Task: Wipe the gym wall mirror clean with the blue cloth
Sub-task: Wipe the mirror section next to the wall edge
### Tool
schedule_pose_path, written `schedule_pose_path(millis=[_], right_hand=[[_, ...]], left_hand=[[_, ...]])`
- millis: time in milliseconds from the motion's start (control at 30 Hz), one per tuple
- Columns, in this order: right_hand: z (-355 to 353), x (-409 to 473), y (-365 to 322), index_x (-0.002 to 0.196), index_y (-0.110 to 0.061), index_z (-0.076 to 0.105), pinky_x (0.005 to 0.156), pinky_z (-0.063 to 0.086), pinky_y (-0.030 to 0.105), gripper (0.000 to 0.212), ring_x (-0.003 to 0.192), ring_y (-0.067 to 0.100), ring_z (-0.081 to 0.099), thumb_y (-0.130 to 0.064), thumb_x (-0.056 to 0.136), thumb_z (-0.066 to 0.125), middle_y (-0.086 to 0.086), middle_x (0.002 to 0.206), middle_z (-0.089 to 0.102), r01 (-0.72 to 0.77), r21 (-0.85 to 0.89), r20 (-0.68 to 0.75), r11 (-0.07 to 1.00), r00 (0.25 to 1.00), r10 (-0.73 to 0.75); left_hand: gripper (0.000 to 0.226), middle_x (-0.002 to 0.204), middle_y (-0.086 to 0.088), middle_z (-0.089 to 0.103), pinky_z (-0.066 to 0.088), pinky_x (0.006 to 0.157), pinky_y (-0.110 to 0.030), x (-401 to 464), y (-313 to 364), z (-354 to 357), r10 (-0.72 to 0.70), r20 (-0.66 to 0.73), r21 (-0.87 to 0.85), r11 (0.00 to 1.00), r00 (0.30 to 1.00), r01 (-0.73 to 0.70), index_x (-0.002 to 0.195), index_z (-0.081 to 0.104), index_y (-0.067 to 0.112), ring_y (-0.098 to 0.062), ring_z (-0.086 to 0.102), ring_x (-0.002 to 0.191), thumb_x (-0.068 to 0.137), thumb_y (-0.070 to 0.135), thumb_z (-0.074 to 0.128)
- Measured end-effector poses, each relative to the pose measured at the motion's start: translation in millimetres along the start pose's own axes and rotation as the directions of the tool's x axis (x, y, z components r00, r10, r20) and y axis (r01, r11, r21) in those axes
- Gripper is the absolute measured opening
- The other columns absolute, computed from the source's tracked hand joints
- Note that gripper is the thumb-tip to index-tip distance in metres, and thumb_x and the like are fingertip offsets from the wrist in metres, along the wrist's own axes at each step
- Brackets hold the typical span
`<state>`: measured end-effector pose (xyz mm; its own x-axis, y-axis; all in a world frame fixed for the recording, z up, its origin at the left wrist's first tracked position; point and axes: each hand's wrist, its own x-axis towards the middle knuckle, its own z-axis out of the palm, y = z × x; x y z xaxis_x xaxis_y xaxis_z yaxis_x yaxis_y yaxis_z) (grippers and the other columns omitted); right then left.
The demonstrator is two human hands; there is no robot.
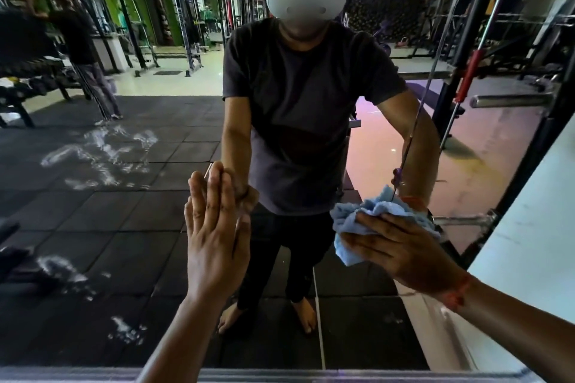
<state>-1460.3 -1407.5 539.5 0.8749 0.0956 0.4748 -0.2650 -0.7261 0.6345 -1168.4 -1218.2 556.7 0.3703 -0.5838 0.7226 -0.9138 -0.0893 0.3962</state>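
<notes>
Blue cloth (367, 221) pressed to wall mirror (140, 211) under spread right hand (401, 252) fingers, left hand (214, 236) laid flat alongside, fingers straight, white smears (102, 155) seen beyond.

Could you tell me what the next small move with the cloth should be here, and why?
Probably sweep the right hand, which presses the blue cloth on the mirror, leftward toward the white smears. They lie well left of the cloth, beyond the left hand resting flat on the glass, so that hand may need lifting first.
</notes>
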Motion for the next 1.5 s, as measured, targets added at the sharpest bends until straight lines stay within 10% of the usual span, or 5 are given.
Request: schedule_pose_path(millis=[533,767,1100,1267,1500], right_hand=[[-3.6,29.0,-13.2,0.150,-0.019,0.049,0.125,0.022,0.049,0.043,0.152,0.027,0.028,-0.014,0.111,0.030,0.005,0.160,0.038,-0.025,0.111,-0.046,0.994,0.998,0.030],[6.4,109.2,-42.9,0.145,-0.016,0.056,0.118,0.039,0.044,0.042,0.152,0.027,0.033,-0.011,0.103,0.057,0.006,0.161,0.040,0.134,0.180,-0.105,0.974,0.988,-0.116],[-41.0,151.3,-6.5,0.151,-0.016,0.044,0.127,0.013,0.044,0.050,0.156,0.028,0.021,-0.014,0.102,0.048,0.002,0.159,0.041,-0.411,0.263,-0.337,0.873,0.808,0.483],[-30.7,139.6,-4.6,0.156,-0.013,0.039,0.119,0.034,0.048,0.057,0.154,0.030,0.026,-0.011,0.100,0.049,0.008,0.161,0.039,-0.005,0.125,-0.215,0.992,0.976,0.032],[-66.5,231.9,-24.2,0.148,-0.016,0.053,0.127,0.006,0.044,0.055,0.152,0.036,0.024,-0.014,0.093,0.059,0.002,0.159,0.041,-0.565,0.420,-0.400,0.710,0.587,0.704]], left_hand=[[0.074,0.172,0.010,-0.004,-0.007,0.127,-0.031,-4.3,1.5,0.2,-0.027,0.014,-0.085,0.996,1.000,0.028,0.163,0.002,0.028,-0.020,-0.012,0.158,0.104,0.018,0.044],[0.069,0.172,0.008,-0.002,0.001,0.128,-0.044,-7.4,-1.4,-3.2,-0.014,0.042,-0.056,0.998,0.999,0.017,0.164,0.007,0.023,-0.021,-0.010,0.159,0.105,0.022,0.043],[0.073,0.171,0.010,-0.013,0.009,0.125,-0.057,3.5,16.3,-14.6,-0.064,0.023,0.047,0.997,0.998,0.062,0.164,-0.002,0.024,-0.021,-0.014,0.158,0.105,0.035,0.040],[0.069,0.172,0.007,-0.008,0.002,0.126,-0.055,36.6,13.9,-44.2,-0.009,-0.011,0.117,0.993,1.000,0.010,0.165,0.002,0.023,-0.021,-0.014,0.158,0.106,0.043,0.033],[0.067,0.172,0.011,-0.007,0.002,0.126,-0.057,89.3,-11.9,-96.8,0.058,-0.056,0.151,0.987,0.997,-0.049,0.164,0.005,0.026,-0.018,-0.014,0.158,0.107,0.039,0.036]])
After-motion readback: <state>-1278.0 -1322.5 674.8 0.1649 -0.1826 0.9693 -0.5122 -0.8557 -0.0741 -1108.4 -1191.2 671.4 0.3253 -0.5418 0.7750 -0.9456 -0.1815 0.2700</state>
